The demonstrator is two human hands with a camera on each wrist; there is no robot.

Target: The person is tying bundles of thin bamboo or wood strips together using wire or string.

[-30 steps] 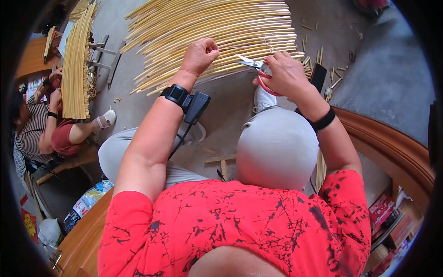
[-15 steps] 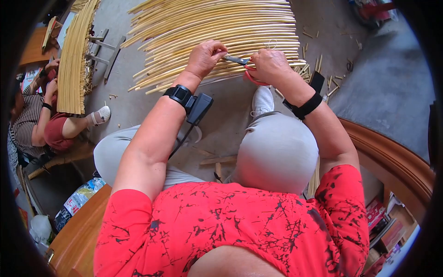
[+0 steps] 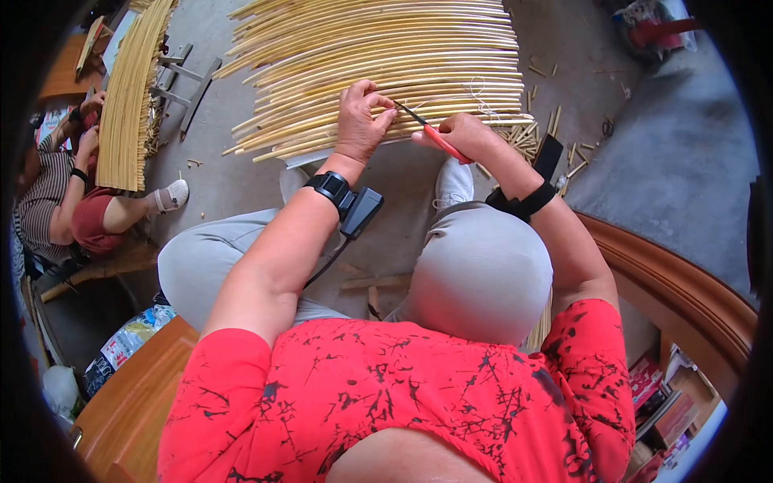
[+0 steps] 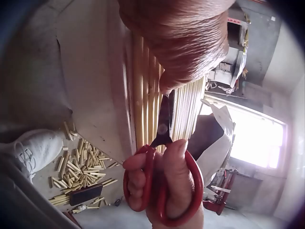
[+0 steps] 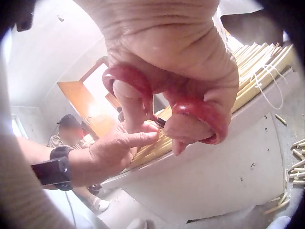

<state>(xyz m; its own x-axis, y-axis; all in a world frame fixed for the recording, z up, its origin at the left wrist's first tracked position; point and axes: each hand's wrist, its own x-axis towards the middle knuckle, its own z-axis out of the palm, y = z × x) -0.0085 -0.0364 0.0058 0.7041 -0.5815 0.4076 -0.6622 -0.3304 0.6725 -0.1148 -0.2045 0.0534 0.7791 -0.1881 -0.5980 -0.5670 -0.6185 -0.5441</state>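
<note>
- Far left of the wide mat of pale yellow rods [image 3: 386, 60] – a seated person in a striped top [image 3: 50, 193], beside a narrower mat of yellow rods [image 3: 129, 101].
- Between both mats – a grey metal stand [image 3: 192, 76] on the floor.
- At the wide mat's near edge, the left hand [image 3: 361, 125], fingers bent, thumb tip close to the blade tips; whether it pinches anything, I cannot tell.
- Over that edge, red-handled scissors with dark blades [image 3: 443, 142], gripped through the loops by the right hand [image 3: 471, 135].
- On the mat's right end, thin white string [image 3: 481, 98].
- Right of the mat, short cut rod pieces [image 4: 83, 164].
</note>
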